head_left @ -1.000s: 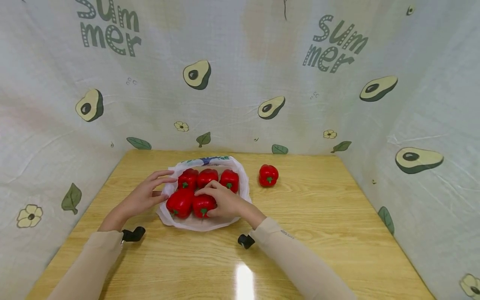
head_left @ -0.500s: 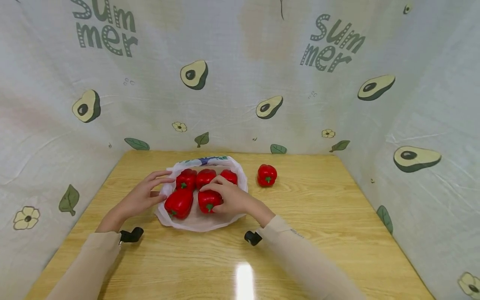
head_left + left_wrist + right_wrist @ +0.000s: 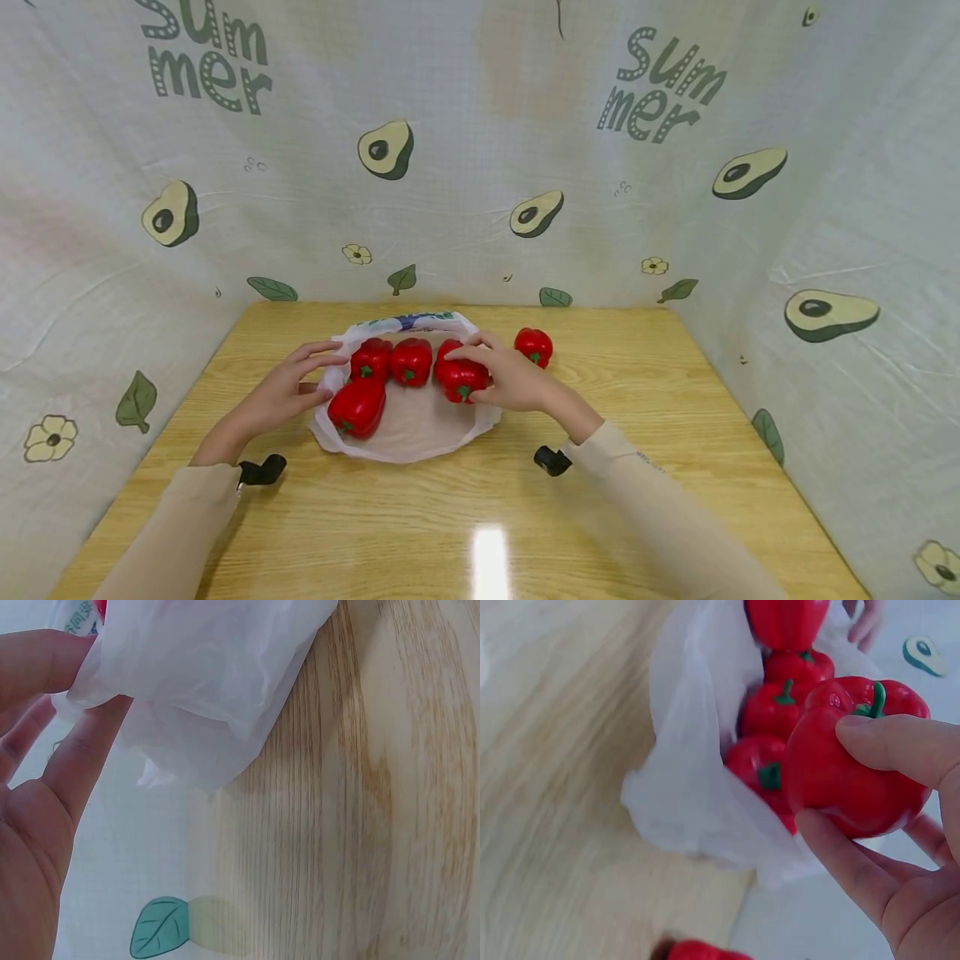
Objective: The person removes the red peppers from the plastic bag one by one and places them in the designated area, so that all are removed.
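Note:
My right hand [image 3: 513, 379] pinches a red bell pepper [image 3: 462, 382] between thumb and fingers, above the right side of a white plastic bag [image 3: 408, 446]. In the right wrist view this pepper [image 3: 855, 772] has its green stem upward. It partly hides another bell pepper [image 3: 444, 353] in the bag. Two small bell peppers sit at the bag's back, and a larger one [image 3: 357, 408] lies at its front left. My left hand [image 3: 288, 392] has its fingers spread against the bag's left rim. In the left wrist view, thumb and fingers touch the white plastic [image 3: 202, 667].
One more red bell pepper [image 3: 534, 345] stands on the wooden table [image 3: 637, 433] to the right, outside the bag. A printed cloth [image 3: 465, 150] hangs behind and at both sides. A black camera mount [image 3: 552, 460] sits at the right wrist.
My right hand has lifted the bell pepper from the bag's front middle and carried it right and back, over the right rim. My left hand has stayed at the left rim.

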Demonstrator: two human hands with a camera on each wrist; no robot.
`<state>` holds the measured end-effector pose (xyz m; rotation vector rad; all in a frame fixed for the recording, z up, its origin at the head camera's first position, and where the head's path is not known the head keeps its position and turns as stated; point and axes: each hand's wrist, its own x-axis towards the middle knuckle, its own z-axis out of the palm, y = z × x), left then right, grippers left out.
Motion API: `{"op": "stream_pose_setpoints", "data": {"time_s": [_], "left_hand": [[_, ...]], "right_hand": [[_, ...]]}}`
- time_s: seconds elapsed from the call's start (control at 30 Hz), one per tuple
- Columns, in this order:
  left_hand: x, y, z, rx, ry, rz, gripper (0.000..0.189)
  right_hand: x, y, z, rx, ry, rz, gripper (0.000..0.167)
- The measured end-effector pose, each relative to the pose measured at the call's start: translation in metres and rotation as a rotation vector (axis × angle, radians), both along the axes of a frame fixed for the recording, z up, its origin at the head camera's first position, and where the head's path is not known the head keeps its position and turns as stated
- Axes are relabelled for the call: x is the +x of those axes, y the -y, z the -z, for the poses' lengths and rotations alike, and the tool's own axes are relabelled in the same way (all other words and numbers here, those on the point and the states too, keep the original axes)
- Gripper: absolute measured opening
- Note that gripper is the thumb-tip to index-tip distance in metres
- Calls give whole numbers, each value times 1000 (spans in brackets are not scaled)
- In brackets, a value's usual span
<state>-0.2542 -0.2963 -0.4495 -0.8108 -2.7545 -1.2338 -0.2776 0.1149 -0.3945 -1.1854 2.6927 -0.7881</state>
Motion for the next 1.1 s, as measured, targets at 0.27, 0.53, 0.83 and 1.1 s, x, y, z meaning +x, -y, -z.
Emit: {"op": "stream_pose_setpoints", "data": {"time_s": [0.27, 0.53, 0.83, 1.1], "left_hand": [[0, 1, 1, -15, -16, -8, 61], [-2, 2, 3, -28, 2, -21, 60], [1, 2, 0, -22, -5, -25, 59], [0, 3, 2, -26, 38, -33, 59]], "right_hand": [[-11, -45, -12, -42, -32, 88, 65], [-24, -87, -19, -76, -35, 167, 67], [-38, -120, -12, -75, -58, 226, 67], [-47, -142, -1, -60, -60, 262, 64]]}}
